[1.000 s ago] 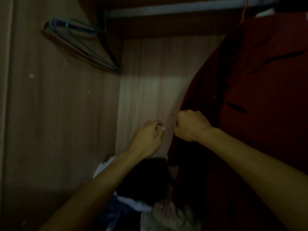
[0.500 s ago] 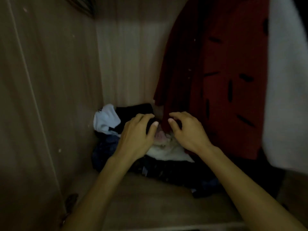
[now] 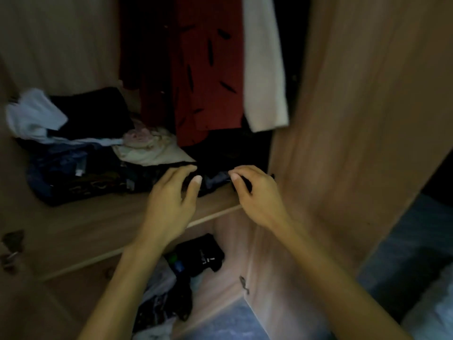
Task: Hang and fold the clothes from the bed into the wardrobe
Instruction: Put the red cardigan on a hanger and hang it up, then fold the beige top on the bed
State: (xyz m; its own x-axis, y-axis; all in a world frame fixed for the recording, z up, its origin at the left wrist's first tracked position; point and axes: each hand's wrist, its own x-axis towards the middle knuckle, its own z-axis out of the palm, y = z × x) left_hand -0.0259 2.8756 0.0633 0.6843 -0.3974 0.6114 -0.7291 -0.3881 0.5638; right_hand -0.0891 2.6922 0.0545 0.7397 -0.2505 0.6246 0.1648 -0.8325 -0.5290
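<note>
No text can be read; the white print on the lower black garment [image 3: 204,253] is too blurred

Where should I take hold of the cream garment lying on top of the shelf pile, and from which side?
I'd grip the cream garment by its flat pointed corner that juts toward the front edge of the shelf, coming from the front, slightly above. That corner lies spread and free on the dark clothes, while the rest is bunched near the red hanging garment. The left hand is nearest.
</note>
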